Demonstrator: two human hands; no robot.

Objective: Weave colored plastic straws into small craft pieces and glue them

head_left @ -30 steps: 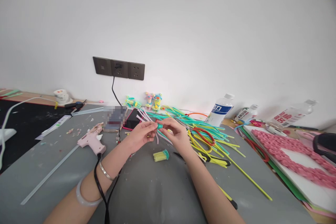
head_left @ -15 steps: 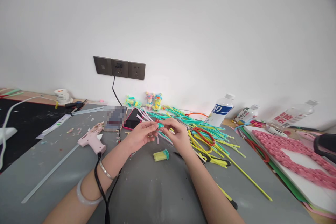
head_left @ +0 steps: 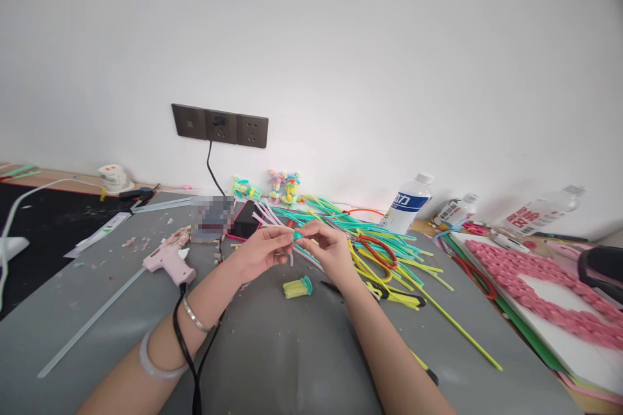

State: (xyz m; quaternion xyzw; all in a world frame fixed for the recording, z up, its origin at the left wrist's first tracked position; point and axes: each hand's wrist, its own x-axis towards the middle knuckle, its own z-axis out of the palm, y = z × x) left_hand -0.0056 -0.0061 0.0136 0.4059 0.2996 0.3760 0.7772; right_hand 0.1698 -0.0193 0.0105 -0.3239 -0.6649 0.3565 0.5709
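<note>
Between the fingertips of both hands sits a small teal piece of pipe cleaner [head_left: 296,236], mostly covered by the fingers. My left hand [head_left: 263,250] pinches it from the left, and my right hand [head_left: 327,248] from the right. Below them on the grey mat lies a small yellow bundle with a teal rim [head_left: 298,288], touched by neither hand. Behind and right of my right hand spreads a pile of teal and yellow pipe cleaners [head_left: 389,240], with red-handled scissors [head_left: 377,251] among them.
A pink glue gun [head_left: 170,262] lies at left, its black cord running past my left forearm. A phone [head_left: 244,220] and small pipe-cleaner figures [head_left: 285,188] are at the back. A labelled bottle [head_left: 407,204] stands right; yellow-and-black pliers [head_left: 399,297] lie near my right wrist.
Both hands stay together, with the fingertips shifted slightly around the teal piece. The whole view has moved a little; the things on the mat keep their places.
</note>
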